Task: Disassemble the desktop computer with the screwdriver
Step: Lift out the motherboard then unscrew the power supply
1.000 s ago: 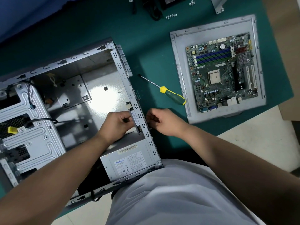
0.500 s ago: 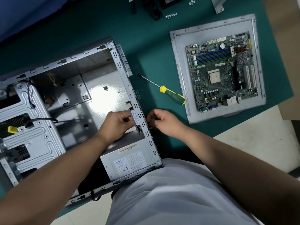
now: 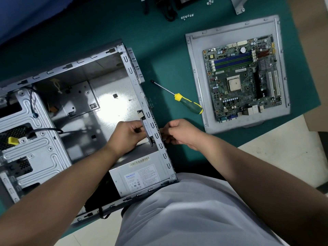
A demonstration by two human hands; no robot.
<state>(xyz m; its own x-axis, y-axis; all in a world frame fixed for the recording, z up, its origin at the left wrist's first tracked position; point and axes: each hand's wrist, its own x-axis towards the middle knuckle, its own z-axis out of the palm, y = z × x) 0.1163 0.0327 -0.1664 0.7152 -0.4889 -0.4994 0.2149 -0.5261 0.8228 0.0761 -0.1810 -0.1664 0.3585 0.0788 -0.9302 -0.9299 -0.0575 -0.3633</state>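
Note:
The open grey computer case (image 3: 74, 71) lies on its side on the green mat, its power supply (image 3: 140, 176) still inside near my body. My left hand (image 3: 126, 134) is inside the case and grips a flat part (image 3: 147, 129) fixed to the inner side of the rear wall. My right hand (image 3: 177, 133) is outside the same wall with its fingers curled, pinching something small at the panel that I cannot make out. The green and yellow screwdriver (image 3: 186, 102) lies loose on the mat just beyond my right hand. The motherboard (image 3: 243, 77) rests on a removed side panel (image 3: 195, 77) at the right.
A metal drive cage (image 3: 30, 144) with black cables fills the left of the case. Several loose screws (image 3: 187, 16) lie in a row at the far edge of the mat, near black cables. The mat's near right edge drops to a pale floor (image 3: 276, 157).
Both hands have stayed at the rear wall with only slight finger movement. The screwdriver has not moved.

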